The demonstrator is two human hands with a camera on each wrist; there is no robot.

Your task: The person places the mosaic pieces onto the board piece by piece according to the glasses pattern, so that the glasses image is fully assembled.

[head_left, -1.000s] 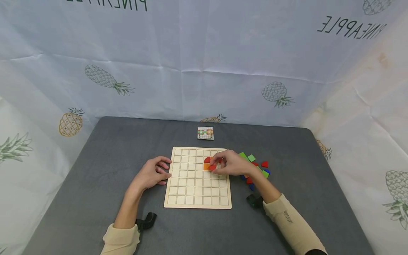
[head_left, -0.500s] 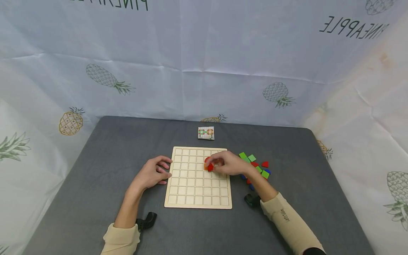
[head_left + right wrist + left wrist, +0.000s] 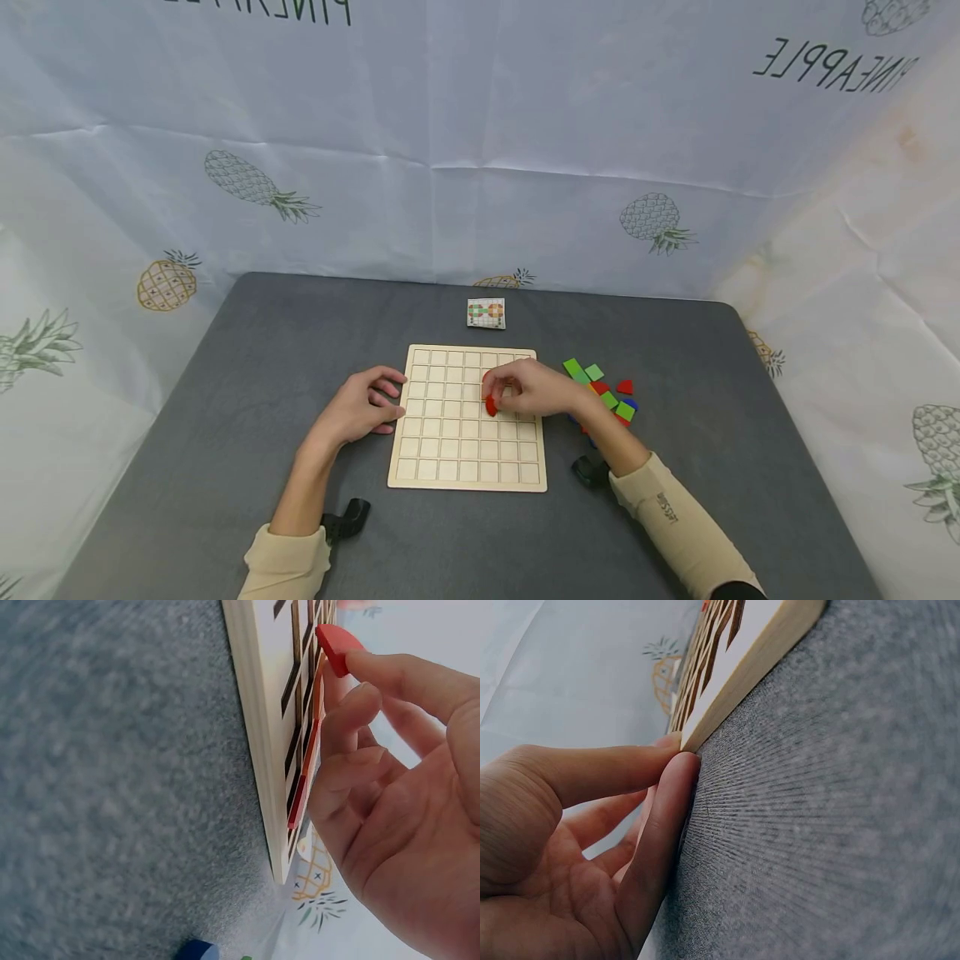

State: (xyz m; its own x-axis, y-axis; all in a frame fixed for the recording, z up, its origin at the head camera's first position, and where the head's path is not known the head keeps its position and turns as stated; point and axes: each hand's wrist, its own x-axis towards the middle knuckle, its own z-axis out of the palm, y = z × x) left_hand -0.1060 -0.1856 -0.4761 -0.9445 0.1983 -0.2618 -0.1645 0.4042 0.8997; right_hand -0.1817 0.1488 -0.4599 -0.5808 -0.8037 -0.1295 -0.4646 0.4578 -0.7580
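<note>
A pale wooden grid board point(image 3: 457, 450) lies on the dark table. My left hand point(image 3: 352, 408) rests at its left edge, thumb point(image 3: 622, 769) and fingertips touching the rim. Above the upper right cells my right hand point(image 3: 536, 387) pinches a red curved-edged piece point(image 3: 337, 646) between thumb and fingers. It stands tilted against or just over the grid; whether it touches is unclear. Under this hand, red and orange pieces point(image 3: 300, 799) lie on the board, mostly hidden in the head view.
Loose green, red and blue pieces point(image 3: 574, 371) lie to the right of the board, partly behind the right forearm. Behind the board lies a small printed pattern card point(image 3: 486, 313). A pineapple-print cloth point(image 3: 465, 217) hangs at the table's far side.
My right hand has shifted slightly left and toward me over the board, and the red piece in it has turned more upright. My left hand has stayed at the board's edge.
</note>
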